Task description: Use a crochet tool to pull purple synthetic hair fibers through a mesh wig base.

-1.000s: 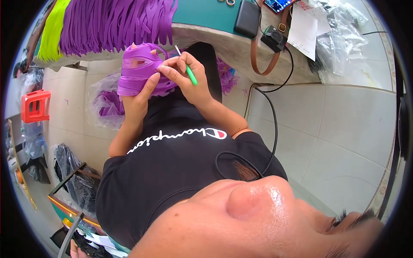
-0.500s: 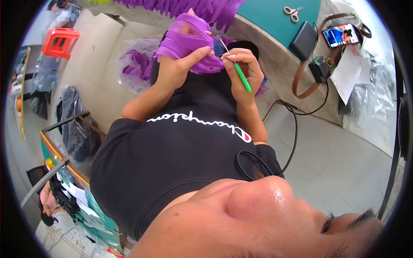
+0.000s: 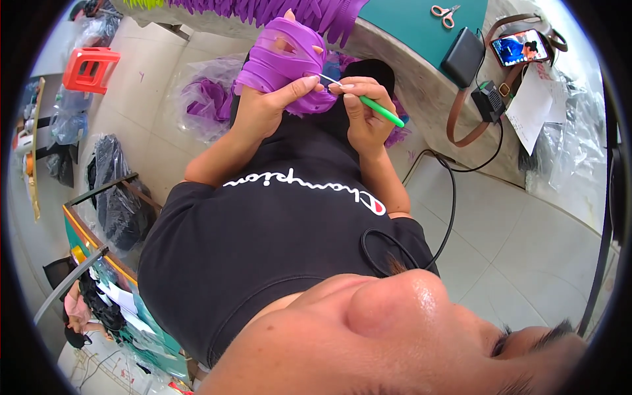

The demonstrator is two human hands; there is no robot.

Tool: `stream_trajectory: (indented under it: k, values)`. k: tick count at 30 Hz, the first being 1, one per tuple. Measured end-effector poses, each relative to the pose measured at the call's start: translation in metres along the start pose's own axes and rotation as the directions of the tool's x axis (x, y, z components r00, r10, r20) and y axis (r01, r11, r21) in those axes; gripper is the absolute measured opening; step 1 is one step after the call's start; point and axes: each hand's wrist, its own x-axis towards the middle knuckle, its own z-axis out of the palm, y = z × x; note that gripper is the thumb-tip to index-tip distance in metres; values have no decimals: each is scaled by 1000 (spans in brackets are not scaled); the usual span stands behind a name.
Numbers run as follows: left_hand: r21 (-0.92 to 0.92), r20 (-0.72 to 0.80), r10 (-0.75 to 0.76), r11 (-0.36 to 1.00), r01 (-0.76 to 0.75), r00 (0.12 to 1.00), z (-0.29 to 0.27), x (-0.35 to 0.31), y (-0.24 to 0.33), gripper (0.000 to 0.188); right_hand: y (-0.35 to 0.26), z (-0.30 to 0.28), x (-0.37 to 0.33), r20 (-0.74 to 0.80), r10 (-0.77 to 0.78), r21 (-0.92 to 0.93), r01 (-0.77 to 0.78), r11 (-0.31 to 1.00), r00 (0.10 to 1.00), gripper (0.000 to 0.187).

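Note:
Stretchy purple material with bands and gaps [image 3: 280, 62] is wrapped around my left hand [image 3: 266, 108], and some fingertips poke out through it. My left thumb presses on the material's near edge. Between the fingers of my right hand [image 3: 368, 125] is a slim hook-like tool with a green handle [image 3: 385, 113] and a thin metal shaft. The shaft points left, its tip at the purple material by my left thumb. Whether the tip goes through the material is too small to tell.
A purple fringed heap [image 3: 309, 16] lies on the far table with a green mat [image 3: 401, 33]. Scissors [image 3: 445, 16], a black case [image 3: 463, 58], a phone [image 3: 523, 48] and a brown strap [image 3: 466, 135] are to the right. A red stool [image 3: 92, 69] stands left; a plastic bag [image 3: 197, 105] holds purple pieces.
My right hand has tilted the green-handled tool flatter, and its tip has moved left to the purple material near my left thumb. My left hand has barely moved.

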Motion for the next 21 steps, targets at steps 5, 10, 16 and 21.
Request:
stream_trajectory:
  k: [5, 10, 16, 21]
  values:
    - [-5, 7, -18, 1000, 18, 1000, 0, 0, 3, 78, 0, -2, 1, 20, -50, -42, 51, 998, 999, 9]
    - [-10, 19, -32, 999, 33, 999, 0, 0, 5, 78, -2, -3, 3, 22, -80, -25, 80, 996, 997, 9]
    - [-43, 27, -48, 998, 49, 998, 0, 0, 7, 79, 0, -3, 3, 37, -125, -85, 128, 988, 991, 7]
    - [-34, 19, -65, 997, 65, 998, 0, -1, 9, 78, -1, 1, 9, 11, -194, -180, 192, 965, 981, 9]
